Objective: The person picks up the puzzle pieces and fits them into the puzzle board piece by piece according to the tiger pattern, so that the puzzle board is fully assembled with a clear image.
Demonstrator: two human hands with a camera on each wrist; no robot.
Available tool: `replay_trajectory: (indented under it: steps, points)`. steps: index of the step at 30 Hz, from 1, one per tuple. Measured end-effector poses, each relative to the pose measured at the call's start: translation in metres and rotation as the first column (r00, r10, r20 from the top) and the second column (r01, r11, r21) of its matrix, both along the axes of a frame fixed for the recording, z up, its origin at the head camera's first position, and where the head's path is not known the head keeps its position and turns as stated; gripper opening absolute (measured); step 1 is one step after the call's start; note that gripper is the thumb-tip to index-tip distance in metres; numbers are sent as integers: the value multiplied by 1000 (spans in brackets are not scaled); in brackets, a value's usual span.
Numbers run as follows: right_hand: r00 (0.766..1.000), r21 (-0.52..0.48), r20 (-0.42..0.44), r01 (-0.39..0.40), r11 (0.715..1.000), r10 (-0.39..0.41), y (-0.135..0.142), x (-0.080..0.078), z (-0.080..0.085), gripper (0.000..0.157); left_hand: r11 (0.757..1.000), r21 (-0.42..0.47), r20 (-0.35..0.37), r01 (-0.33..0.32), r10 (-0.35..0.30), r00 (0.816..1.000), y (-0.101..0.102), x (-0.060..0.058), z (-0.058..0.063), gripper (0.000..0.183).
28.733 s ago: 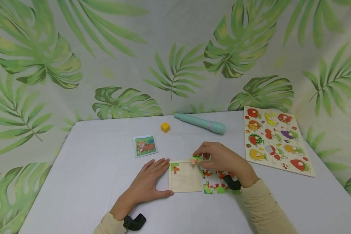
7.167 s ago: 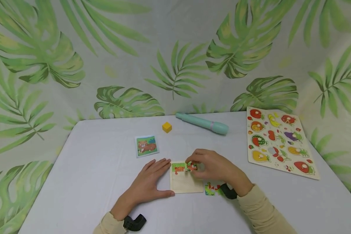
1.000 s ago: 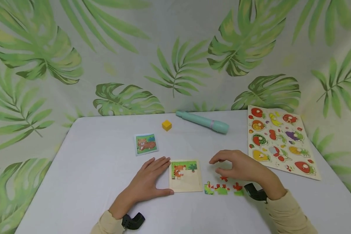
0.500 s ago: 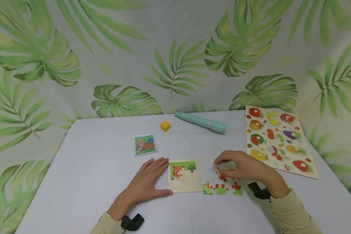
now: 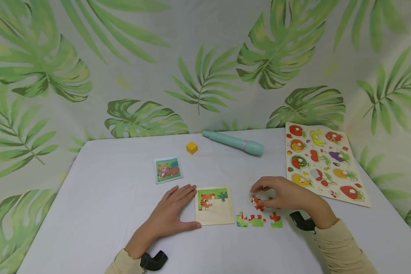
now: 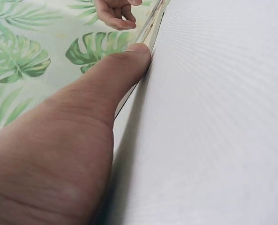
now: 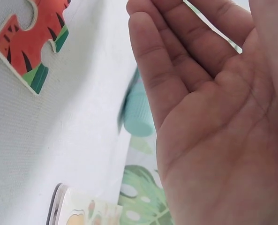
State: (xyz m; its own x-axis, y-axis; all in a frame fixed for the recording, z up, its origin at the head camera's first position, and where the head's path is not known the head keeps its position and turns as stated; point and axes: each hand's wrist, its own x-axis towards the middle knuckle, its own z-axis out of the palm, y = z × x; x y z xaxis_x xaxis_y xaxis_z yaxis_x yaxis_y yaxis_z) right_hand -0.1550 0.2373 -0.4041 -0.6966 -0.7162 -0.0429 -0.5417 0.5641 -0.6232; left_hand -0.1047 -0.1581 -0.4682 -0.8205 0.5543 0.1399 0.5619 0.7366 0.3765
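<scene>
The loose orange-and-white tiger-print jigsaw piece, flat and thin lies right of the pale square wooden puzzle tray, just beside the thumb of the right hand; that hand arches over it, fingers bent and a gap showing between index and thumb, though I cannot tell whether it grips the piece; the left hand spreads its fingers and thumb along the tray's left side.

The piece should be light and stiff, with a printed face that may be a little slick; its narrow knobs look the likeliest to chip, so opposite edges across the broad body seem the best hold; its low profile may make it awkward to lift; the tray, filled along its far side and at left, probably slides easily unless steadied.

Three red-and-green jigsaw pieces lie in a row nearer; the white cloth-covered table looks smooth and matt; farther off are a square bear-picture card at left, a yellow cube, a teal tapered cylinder and, at far right, a fruit-printed board; a pale leaf-patterned curtain hangs behind.
</scene>
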Motion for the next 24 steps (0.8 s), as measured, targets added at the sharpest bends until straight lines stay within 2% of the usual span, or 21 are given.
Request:
replay_trajectory:
  steps: [8,24]
  points:
    - [999,50,36,23,998,-25,-1,1,-3,29,1000,0,4,0,0,1000,-1,0,0,103]
    - [997,90,74,13,996,-20,1,-2,-6,30,1000,4,10,-5,5,1000,0,0,1,102]
